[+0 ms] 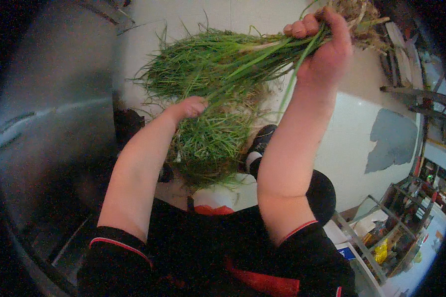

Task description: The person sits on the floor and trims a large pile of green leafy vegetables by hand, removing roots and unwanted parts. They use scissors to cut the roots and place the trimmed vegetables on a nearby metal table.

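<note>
My right hand [319,41] is raised at the upper right, closed around a bunch of long green stalks [260,55] near their root end. Brown, tangled roots [368,22] stick out past that hand. Lower and to the left, my left hand [192,107] has its fingers curled at the leafy ends of some of these stalks. Behind the held stalks, a large heap of green leafy plants [182,63] lies on the pale floor. A second, smaller pile of green stalks [215,137] lies nearer my body, between my feet.
A dark shoe [263,139] shows beside the smaller pile. On the left stands a large dark, shiny surface [55,111]. A grey patch [392,141] marks the floor at right. Metal racks [386,219] with mixed items stand at the lower right, and wooden pieces [397,59] at the upper right.
</note>
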Demonstrator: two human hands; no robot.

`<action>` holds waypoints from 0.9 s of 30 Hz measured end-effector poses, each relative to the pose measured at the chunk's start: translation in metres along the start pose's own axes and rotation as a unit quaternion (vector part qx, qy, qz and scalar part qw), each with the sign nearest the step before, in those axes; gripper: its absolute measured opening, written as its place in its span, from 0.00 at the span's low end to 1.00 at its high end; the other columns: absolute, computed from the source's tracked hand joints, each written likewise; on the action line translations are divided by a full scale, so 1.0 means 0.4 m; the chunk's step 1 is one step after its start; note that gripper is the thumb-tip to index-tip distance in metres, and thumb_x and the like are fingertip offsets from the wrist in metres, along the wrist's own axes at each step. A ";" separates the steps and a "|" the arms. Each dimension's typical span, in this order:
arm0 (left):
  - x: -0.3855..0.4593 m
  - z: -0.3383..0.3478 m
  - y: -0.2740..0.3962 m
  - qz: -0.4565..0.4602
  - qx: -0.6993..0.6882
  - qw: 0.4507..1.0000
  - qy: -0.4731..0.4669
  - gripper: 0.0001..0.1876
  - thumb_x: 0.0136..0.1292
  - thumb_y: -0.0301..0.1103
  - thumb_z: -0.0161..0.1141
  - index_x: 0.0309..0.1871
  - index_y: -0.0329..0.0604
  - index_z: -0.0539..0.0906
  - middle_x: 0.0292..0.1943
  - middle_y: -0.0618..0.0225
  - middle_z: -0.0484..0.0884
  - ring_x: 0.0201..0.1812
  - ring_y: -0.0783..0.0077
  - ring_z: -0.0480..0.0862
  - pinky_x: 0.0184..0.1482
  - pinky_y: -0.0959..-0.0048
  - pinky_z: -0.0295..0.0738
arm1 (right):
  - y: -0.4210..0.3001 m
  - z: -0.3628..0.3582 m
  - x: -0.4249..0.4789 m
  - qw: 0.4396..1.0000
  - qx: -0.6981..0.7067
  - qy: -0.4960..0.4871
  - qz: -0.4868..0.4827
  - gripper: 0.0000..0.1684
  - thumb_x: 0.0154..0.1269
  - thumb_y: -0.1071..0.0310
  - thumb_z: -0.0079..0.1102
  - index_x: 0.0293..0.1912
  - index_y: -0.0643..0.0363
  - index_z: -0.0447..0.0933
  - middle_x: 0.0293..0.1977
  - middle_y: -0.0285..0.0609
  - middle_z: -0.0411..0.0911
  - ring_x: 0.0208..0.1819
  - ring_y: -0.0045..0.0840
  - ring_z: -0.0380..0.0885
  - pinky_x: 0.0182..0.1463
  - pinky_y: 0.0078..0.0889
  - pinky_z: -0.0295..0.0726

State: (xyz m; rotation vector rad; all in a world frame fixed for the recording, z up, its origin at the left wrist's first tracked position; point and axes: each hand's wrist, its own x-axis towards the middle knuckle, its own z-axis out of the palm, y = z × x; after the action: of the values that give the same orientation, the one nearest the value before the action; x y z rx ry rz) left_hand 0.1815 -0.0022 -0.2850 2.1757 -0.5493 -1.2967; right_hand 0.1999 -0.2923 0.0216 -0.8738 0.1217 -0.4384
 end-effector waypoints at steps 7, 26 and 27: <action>-0.244 0.071 0.092 -0.008 0.172 0.985 0.015 0.18 0.59 0.42 0.52 0.39 0.37 0.85 0.43 0.47 0.85 0.42 0.43 0.84 0.49 0.52 0.78 | -0.247 0.236 -0.059 0.977 -0.071 -0.200 -0.035 0.13 0.74 0.59 0.52 0.32 0.53 0.70 0.20 0.37 0.69 0.22 0.29 0.74 0.34 0.41 0.77; -0.985 -0.100 0.326 0.118 -0.274 0.802 0.518 0.15 0.62 0.32 0.61 0.50 0.35 0.83 0.42 0.62 0.87 0.44 0.73 0.84 0.50 0.73 0.76 | 0.115 0.215 -0.497 0.878 -0.379 -0.184 0.228 0.14 0.63 0.63 0.65 0.40 0.66 0.81 0.32 0.41 0.84 0.28 0.24 0.81 0.33 0.32 0.79; -0.949 -0.093 0.328 0.122 -0.245 0.832 0.482 0.22 0.63 0.39 0.65 0.56 0.35 0.80 0.49 0.61 0.85 0.49 0.71 0.83 0.54 0.72 0.76 | 0.109 0.221 -0.502 0.885 -0.359 -0.183 0.233 0.15 0.63 0.63 0.65 0.40 0.66 0.81 0.31 0.41 0.83 0.28 0.24 0.81 0.33 0.32 0.79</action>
State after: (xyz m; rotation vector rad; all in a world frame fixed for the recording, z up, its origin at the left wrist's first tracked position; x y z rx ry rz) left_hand 0.0337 0.1305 0.0662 1.8988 -0.0456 -0.0649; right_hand 0.0570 -0.1203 0.0304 -1.5931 0.1428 0.2601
